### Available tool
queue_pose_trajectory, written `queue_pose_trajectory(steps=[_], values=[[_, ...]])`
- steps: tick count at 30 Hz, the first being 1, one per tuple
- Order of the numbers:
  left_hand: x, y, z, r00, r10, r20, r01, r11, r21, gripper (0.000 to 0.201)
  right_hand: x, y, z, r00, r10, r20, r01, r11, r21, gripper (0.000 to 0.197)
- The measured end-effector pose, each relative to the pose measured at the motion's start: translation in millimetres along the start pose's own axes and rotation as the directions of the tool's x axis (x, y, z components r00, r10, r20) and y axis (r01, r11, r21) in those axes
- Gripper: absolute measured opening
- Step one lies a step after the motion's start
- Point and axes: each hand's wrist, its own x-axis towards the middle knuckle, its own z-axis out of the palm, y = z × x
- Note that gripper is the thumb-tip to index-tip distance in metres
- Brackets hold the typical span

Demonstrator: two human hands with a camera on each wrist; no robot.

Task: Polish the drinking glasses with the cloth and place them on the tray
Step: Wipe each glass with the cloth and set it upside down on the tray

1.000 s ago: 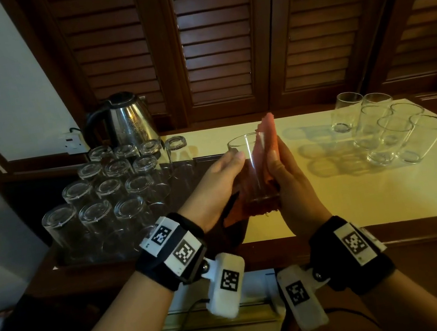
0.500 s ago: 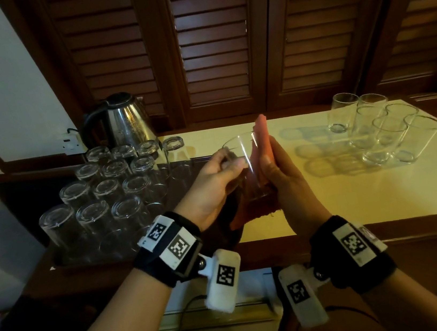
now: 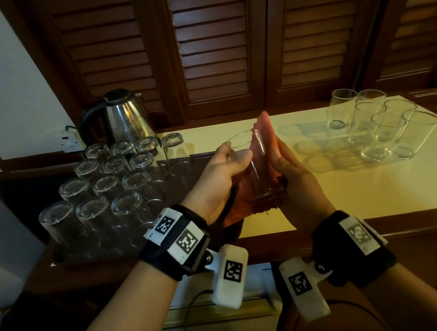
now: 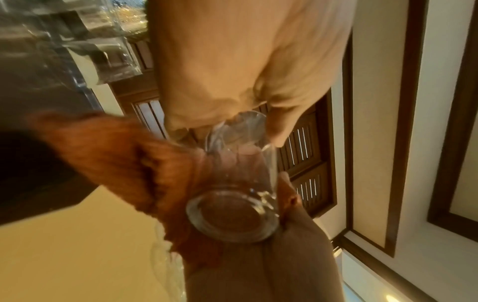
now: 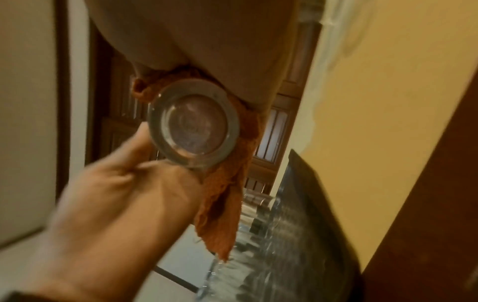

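Glasses (image 3: pixel 97 193) are standing upside down in rows inside the dark tray (image 3: pixel 17 182) at the left of the frame, their thick round bases catching the light. At the upper right, another cluster of clear tumblers (image 3: pixel 380 125) is sitting mouth-up on the pale, smooth countertop (image 3: pixel 355 191), some leaning on their neighbours. You are holding one drinking glass (image 3: pixel 254 171) at the centre of the frame — upright, clear, straight-sided, with a heavy circular base that is showing plainly in both wrist views. Your left hand (image 3: pixel 221 176) is pinching it near the rim, thumb and fingers curled against the wall. Your right hand (image 3: pixel 295 179) is pressing the orange cloth (image 3: pixel 263 136) against the far side, fingers fairly straight behind it. That cloth is looking coarse and woven — a frayed corner is hanging below the base. Behind the tray, a shiny steel kettle (image 3: pixel 123 117) is sitting before dark louvred shutters (image 3: pixel 211 40).
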Motion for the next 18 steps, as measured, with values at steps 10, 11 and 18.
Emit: queue_pose_trajectory(steps=[10, 11, 18], values=[[-3.5, -1.3, 1.8, 1.000, -0.008, 0.026, 0.008, 1.000, 0.014, 0.072, 6.1, -3.1, 0.0, 0.994, 0.108, 0.010, -0.108, 0.987, 0.121, 0.050], [-1.3, -0.3, -0.5, 1.000, -0.006, -0.002, 0.006, 1.000, 0.021, 0.071, 6.5, -4.7, -0.9, 0.998, 0.060, 0.000, -0.060, 0.997, 0.057, 0.049], [5.8, 4.2, 9.8, 0.999, 0.046, -0.018, -0.043, 0.992, 0.123, 0.091, 11.6, 0.1, 9.9, 0.998, -0.066, 0.006, 0.066, 0.991, -0.112, 0.053]])
